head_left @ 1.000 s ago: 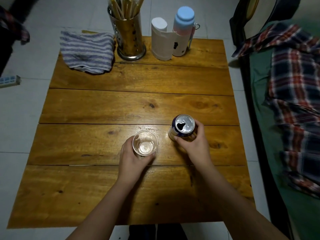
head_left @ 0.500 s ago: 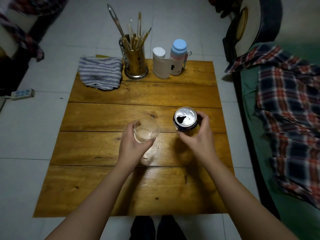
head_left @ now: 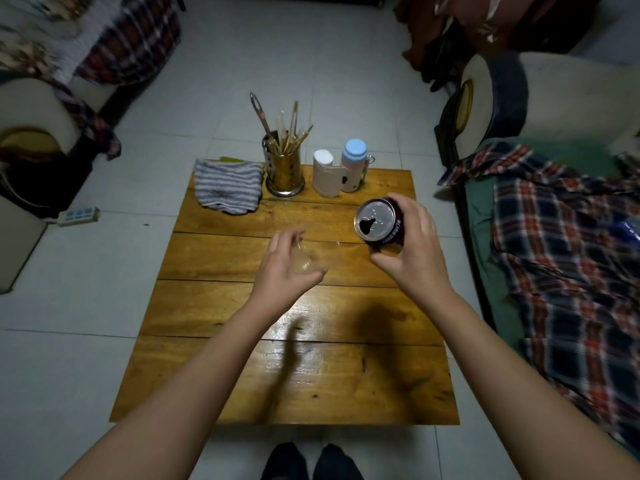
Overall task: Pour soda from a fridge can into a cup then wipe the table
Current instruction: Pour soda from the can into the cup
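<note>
The wooden bench stands low on the tiled floor, and I look down on it from above. Its far edge is crowded: a striped cloth lies at the far left corner, a metal holder full of sticks and utensils stands just right of it, then a roll of paper and a bottle with a pale blue cap touching each other toward the far right. The middle and near planks are bare, with only shadows on them. To the right, a bed with a plaid cover runs close along the bench's right edge. Open floor lies along the left edge, with a power strip on it well off to the left.

Both my hands are raised above the middle of the bench. My left hand is curled around a clear cup, fingers and thumb wrapped on its sides, the cup tilted with its mouth toward the right; it is blurred. My right hand is closed around a dark soda can, held above the far right part of the bench, beside the cup and apart from it. The can leans toward the cup, its open silver top facing me.
</note>
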Demonstrator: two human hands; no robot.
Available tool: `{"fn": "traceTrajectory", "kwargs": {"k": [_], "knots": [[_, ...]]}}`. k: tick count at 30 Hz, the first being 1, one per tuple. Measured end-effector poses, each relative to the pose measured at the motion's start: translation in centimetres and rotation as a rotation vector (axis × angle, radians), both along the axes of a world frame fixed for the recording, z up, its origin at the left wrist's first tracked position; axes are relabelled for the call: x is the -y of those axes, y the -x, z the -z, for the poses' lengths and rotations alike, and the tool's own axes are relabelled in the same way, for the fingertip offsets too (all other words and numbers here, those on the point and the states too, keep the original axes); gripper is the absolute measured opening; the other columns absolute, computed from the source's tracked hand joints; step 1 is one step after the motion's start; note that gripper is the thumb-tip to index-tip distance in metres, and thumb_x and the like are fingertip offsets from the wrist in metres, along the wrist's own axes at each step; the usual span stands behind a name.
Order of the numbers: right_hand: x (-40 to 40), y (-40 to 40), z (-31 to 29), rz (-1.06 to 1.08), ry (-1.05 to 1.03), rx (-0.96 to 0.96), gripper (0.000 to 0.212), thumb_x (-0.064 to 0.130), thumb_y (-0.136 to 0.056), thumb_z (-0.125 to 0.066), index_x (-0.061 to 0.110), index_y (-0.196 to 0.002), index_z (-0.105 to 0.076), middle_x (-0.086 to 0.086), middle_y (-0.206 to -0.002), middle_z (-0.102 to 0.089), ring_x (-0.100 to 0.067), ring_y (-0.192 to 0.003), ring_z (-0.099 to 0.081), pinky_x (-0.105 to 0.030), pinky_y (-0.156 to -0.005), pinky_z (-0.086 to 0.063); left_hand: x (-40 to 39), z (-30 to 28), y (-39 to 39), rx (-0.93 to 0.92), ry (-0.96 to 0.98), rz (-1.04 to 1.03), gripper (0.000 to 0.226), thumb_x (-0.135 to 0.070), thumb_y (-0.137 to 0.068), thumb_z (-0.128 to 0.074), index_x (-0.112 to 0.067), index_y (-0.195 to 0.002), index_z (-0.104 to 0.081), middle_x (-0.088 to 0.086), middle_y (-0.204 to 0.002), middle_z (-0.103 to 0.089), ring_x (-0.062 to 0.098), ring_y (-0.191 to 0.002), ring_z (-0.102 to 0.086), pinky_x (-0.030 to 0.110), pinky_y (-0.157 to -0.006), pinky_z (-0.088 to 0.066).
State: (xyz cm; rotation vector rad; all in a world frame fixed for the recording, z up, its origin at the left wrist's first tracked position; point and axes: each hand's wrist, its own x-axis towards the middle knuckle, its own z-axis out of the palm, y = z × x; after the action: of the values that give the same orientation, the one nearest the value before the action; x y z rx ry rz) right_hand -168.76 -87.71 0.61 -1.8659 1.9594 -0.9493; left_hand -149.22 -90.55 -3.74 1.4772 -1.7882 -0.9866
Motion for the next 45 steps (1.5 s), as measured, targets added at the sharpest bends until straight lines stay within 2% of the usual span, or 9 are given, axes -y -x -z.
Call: {"fn": "traceTrajectory", "kwargs": {"k": [3, 9, 15, 23, 30, 38, 45], "knots": [[0.2, 0.1, -0.9, 0.002, 0.018, -0.073, 0.081, 0.016, -0.065, -0.078, 0.018, -0.135, -0.038, -0.010, -0.129, -0.045, -0.025, -0.120, -0.041, -0.047, -0.103, -0.036, 0.1, -0.9, 0.1, 0.014, 0.017, 0.011, 0.070, -0.027, -0.067, -0.080, -0.024, -0.127, -0.044, -0.008, -0.110, -0.044, 0.009, -0.106, -0.046, 0.022, -0.084, -0.036], [0.5, 0.5, -2.0, -0.021, 0.038, -0.201, 0.084, 0.017, -0.063, -0.079, 0.019, -0.136, -0.038, -0.013, -0.126, -0.044, -0.028, -0.118, -0.041, -0.053, -0.104, -0.036, -0.5, -1.8, 0.3, 0.041, 0.023, 0.048, 0.072, -0.026, -0.069, -0.078, -0.022, -0.131, -0.043, -0.008, -0.115, -0.043, 0.009, -0.112, -0.045, 0.024, -0.093, -0.038], [0.3, 0.5, -2.8, -0.069, 0.109, -0.327, 0.086, 0.016, -0.062, -0.080, 0.025, -0.135, -0.035, -0.014, -0.126, -0.046, -0.029, -0.120, -0.040, -0.057, -0.106, -0.030, -1.0, -2.7, 0.4, 0.067, 0.028, 0.057, 0.075, -0.029, -0.071, -0.077, -0.019, -0.135, -0.040, -0.001, -0.124, -0.046, 0.011, -0.115, -0.043, 0.027, -0.095, -0.040], [-0.4, 0.6, -3.8, -0.090, 0.137, -0.398, 0.083, 0.013, -0.060, -0.080, 0.020, -0.134, -0.042, -0.014, -0.126, -0.047, -0.031, -0.123, -0.041, -0.050, -0.112, -0.015, -1.2, -3.8, 0.6, 0.081, 0.056, 0.060, 0.075, -0.032, -0.071, -0.076, -0.019, -0.136, -0.040, 0.000, -0.123, -0.048, 0.014, -0.118, -0.045, 0.030, -0.094, -0.041], [-0.8, 0.6, -4.5, -0.094, 0.191, -0.440, 0.081, 0.011, -0.060, -0.080, 0.021, -0.132, -0.042, -0.014, -0.125, -0.048, -0.030, -0.120, -0.042, -0.049, -0.111, -0.015, -2.0, -4.2, 0.5, 0.090, 0.058, 0.066, 0.075, -0.033, -0.072, -0.075, -0.019, -0.137, -0.039, 0.000, -0.126, -0.047, 0.015, -0.119, -0.044, 0.033, -0.097, -0.042], [-1.1, 0.3, -5.2, -0.098, 0.238, -0.486, 0.079, 0.010, -0.061, -0.078, 0.019, -0.132, -0.044, -0.016, -0.123, -0.050, -0.032, -0.119, -0.043, -0.048, -0.111, -0.012, -2.8, -4.2, 0.5, 0.081, 0.052, 0.055, 0.074, -0.030, -0.073, -0.075, -0.018, -0.137, -0.040, 0.001, -0.124, -0.047, 0.014, -0.117, -0.044, 0.025, -0.091, -0.038], [-1.4, 0.0, -5.3, -0.101, 0.256, -0.484, 0.082, 0.010, -0.061, -0.078, 0.022, -0.132, -0.039, -0.015, -0.124, -0.049, -0.029, -0.119, -0.039, -0.045, -0.111, -0.008, -3.2, -4.1, 0.3, 0.078, 0.052, 0.054, 0.075, -0.030, -0.073, -0.076, -0.020, -0.137, -0.039, 0.001, -0.125, -0.048, 0.011, -0.116, -0.044, 0.024, -0.090, -0.037]]}}
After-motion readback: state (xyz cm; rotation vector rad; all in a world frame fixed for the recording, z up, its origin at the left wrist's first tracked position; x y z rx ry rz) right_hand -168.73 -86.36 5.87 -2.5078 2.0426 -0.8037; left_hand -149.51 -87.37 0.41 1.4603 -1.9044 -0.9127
